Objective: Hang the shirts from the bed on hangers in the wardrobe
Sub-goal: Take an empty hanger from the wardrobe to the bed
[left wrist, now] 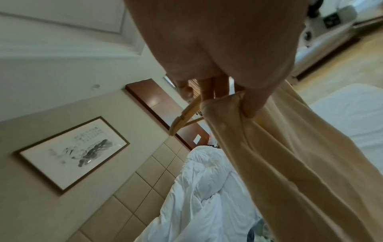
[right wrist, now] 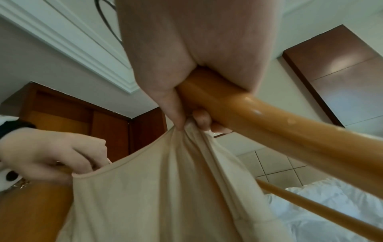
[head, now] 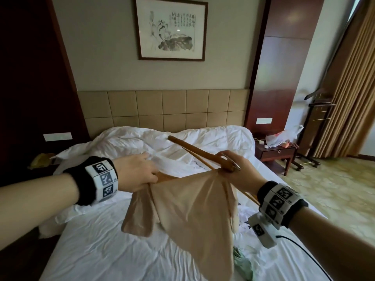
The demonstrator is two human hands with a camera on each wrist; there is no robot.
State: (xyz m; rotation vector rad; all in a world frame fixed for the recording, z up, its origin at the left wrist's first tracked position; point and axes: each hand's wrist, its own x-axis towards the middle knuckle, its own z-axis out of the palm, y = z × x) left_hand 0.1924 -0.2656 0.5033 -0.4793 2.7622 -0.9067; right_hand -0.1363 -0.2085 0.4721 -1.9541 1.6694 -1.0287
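Observation:
A beige shirt (head: pixel 188 203) hangs in the air over the white bed (head: pixel 105 250), stretched between my two hands. My left hand (head: pixel 140 175) pinches its neckline at the left; in the left wrist view the fingers (left wrist: pixel 254 104) curl over the cloth edge (left wrist: pixel 228 104). My right hand (head: pixel 237 169) grips a wooden hanger (head: pixel 200 153) at its middle by the metal hook and pinches the shirt (right wrist: pixel 165 188) under it. The hanger (right wrist: pixel 259 121) points away toward the headboard. One hanger arm lies inside the neckline by my left hand (right wrist: pixel 51 157).
More clothes lie on the bed below: a green garment (head: pixel 243 264) and a white printed one (head: pixel 246 218). A crumpled duvet (head: pixel 162 142) fills the bed's head. A nightstand (head: pixel 276 155) with a plastic bag and a valet stand (head: pixel 316 126) sit to the right by the curtains.

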